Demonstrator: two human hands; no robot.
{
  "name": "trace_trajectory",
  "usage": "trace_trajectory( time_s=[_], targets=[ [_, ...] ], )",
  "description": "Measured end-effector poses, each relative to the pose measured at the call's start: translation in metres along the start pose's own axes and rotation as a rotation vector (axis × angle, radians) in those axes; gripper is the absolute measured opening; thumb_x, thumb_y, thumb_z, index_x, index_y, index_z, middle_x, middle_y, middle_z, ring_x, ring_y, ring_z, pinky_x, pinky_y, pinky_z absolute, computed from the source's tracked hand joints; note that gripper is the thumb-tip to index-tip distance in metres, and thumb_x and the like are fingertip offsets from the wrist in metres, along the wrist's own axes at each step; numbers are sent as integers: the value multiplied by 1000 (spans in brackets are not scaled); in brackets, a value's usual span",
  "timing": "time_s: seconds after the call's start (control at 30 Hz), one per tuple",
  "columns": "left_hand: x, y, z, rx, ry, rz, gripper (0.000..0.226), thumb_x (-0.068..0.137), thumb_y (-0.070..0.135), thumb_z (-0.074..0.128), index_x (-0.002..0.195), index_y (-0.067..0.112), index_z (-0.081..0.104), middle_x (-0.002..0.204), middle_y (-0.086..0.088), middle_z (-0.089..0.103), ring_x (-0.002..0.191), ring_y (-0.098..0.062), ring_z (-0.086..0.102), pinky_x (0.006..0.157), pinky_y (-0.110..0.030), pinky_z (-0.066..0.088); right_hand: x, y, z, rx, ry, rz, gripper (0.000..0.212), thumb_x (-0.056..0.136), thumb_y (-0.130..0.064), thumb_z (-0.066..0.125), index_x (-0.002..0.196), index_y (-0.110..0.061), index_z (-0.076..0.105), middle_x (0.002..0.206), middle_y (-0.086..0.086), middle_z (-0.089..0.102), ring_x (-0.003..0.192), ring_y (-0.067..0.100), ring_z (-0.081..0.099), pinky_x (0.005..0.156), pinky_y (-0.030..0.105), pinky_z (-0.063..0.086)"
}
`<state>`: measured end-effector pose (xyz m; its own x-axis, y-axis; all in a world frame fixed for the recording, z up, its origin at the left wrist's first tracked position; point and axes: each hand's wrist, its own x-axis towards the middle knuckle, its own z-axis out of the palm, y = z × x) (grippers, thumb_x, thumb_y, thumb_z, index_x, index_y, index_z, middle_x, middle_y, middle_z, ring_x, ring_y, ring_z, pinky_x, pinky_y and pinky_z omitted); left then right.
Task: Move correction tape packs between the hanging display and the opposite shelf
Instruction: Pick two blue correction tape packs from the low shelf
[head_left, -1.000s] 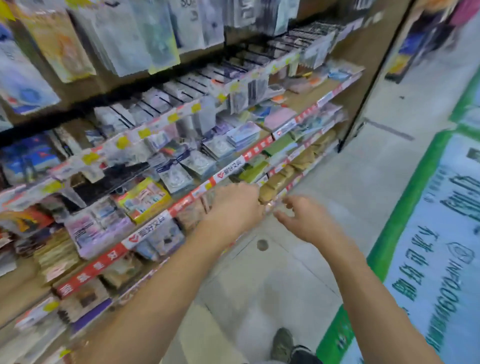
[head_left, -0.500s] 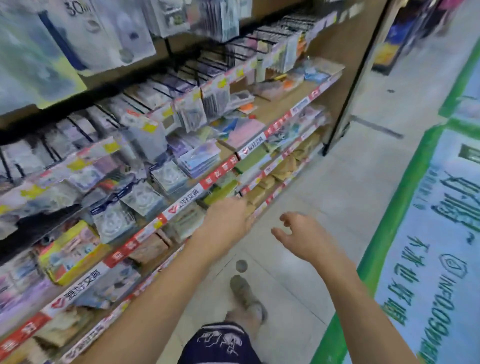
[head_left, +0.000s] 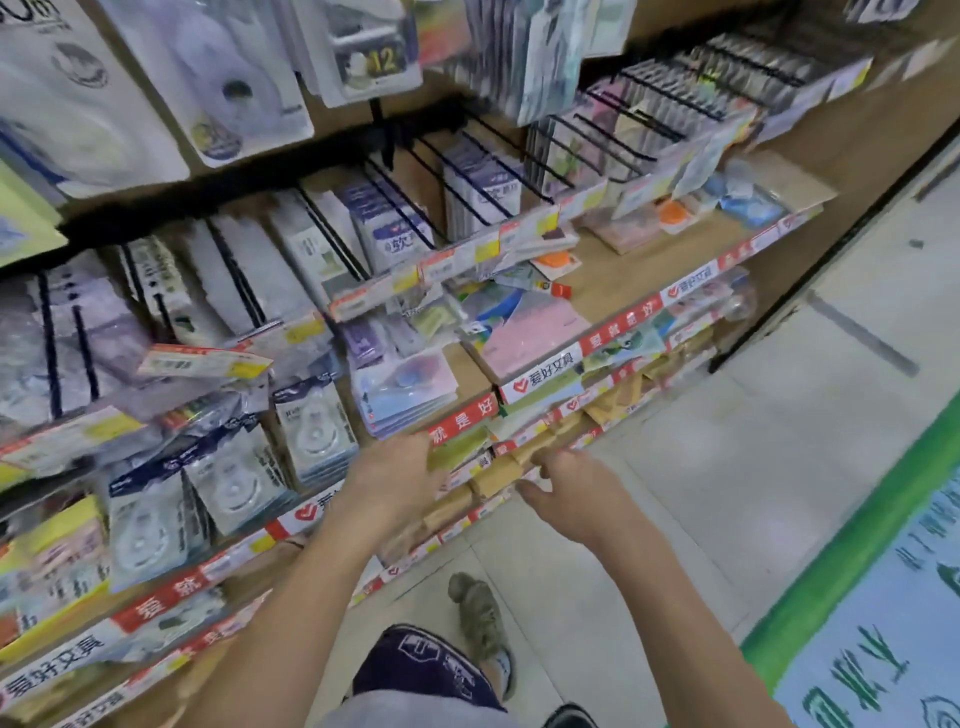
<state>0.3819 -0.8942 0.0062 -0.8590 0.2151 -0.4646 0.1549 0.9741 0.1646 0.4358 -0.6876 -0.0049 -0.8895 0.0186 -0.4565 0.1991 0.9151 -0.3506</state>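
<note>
While both arms reach toward the shelf (head_left: 613, 291), I see neither hand carrying a pack.

My left hand (head_left: 395, 480) lies at the red price strip (head_left: 462, 420) on the shelf edge; its fingers are hidden behind the knuckles, so I cannot tell its state. My right hand (head_left: 574, 496) hovers just beside it, fingers loosely spread, holding nothing. Correction tape packs (head_left: 314, 434) stand on the shelf just left of the left hand; more hang from black hooks (head_left: 395, 205) above.
</note>
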Motion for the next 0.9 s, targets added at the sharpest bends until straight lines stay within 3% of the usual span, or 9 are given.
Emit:
trace_trajectory(
  time_s=[0.13,0.33,0.43,0.5,0.73,0.9],
  targets=[
    [21,-9,-15,7,-27,-81,37,98,48,52,122,21,57,120,-5,66,110,-30,64,87,-38,51,47,-14,-26,-16,-59,-82,42,99,-42,55,128,-11,59,122,8,65,112,28,61,90,36,51],
    [36,-25,-22,13,4,-193,36,101,48,47,120,19,56,116,-5,66,108,-27,63,80,-36,49,111,-45,-50,-133,-112,-278,35,97,-36,58,123,-13,59,115,11,66,106,32,63,83,40,53],
    [37,-23,-22,-25,-4,-258,40,99,49,49,128,22,56,123,-5,66,113,-29,62,85,-37,50,135,-58,-53,-191,-170,-374,35,95,-35,60,120,-11,61,125,16,61,108,36,62,85,41,53],
    [39,-19,-23,-75,-11,-319,43,99,49,51,132,22,55,126,-7,65,116,-29,61,89,-38,52,151,-64,-55,-234,-219,-437,44,95,-39,60,129,-12,59,133,17,58,117,34,58,89,36,48],
    [42,2,-26,-130,25,-575,42,101,48,48,136,27,53,130,-4,65,119,-26,61,87,-34,48,183,-78,-64,-422,-371,-690,35,100,-37,51,123,-12,60,121,11,63,109,31,61,73,30,41],
    [42,21,-30,-186,69,-709,41,101,46,50,137,26,54,128,-7,66,118,-29,61,89,-36,47,204,-83,-70,-487,-387,-824,38,100,-33,52,128,-9,60,130,13,61,116,32,59,82,33,45]
  ],
)
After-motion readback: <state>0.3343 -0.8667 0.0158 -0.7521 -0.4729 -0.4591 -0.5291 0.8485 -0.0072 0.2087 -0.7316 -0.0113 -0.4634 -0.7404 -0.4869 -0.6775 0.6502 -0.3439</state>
